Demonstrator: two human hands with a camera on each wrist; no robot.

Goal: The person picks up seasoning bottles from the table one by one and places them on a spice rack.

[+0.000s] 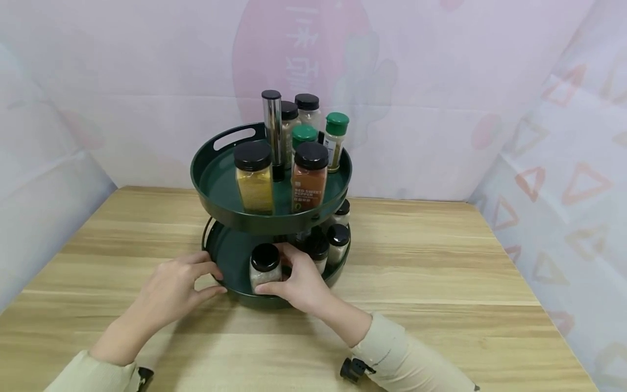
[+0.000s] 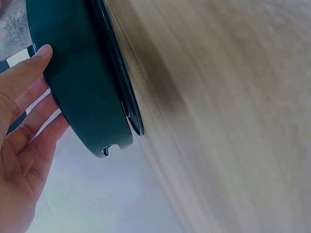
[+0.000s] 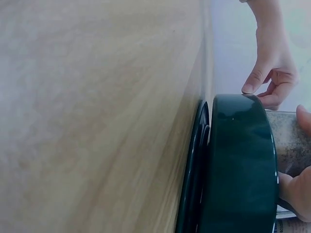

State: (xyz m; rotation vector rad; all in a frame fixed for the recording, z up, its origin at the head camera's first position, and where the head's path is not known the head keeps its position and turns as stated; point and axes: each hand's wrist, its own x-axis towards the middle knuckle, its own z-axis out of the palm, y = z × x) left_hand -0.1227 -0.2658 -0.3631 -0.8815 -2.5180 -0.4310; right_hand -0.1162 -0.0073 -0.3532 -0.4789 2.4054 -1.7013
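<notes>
A two-tier dark green turntable rack stands on the table; its lower tray [image 1: 245,299] faces me. My right hand [image 1: 306,280] holds a glass spice jar [image 1: 264,276] with a black lid and greyish contents, upright at the front of this tray, thumb in front and fingers around the far side. At the tray's left edge, my left hand [image 1: 171,288] pinches the rim. In the left wrist view its thumb [image 2: 41,56] lies against the tray's outer wall, with the other fingers partly behind it. The right wrist view shows the jar [image 3: 287,138] just above the rim.
On the upper tray [image 1: 245,220] stand a yellow spice jar [image 1: 254,190], a red sweet pepper jar [image 1: 307,182] and several others around a metal post [image 1: 272,125]. More black-lidded jars [image 1: 338,245] occupy the lower tray's right side. A cloth backdrop [image 1: 416,147] rises behind the table [image 1: 441,283].
</notes>
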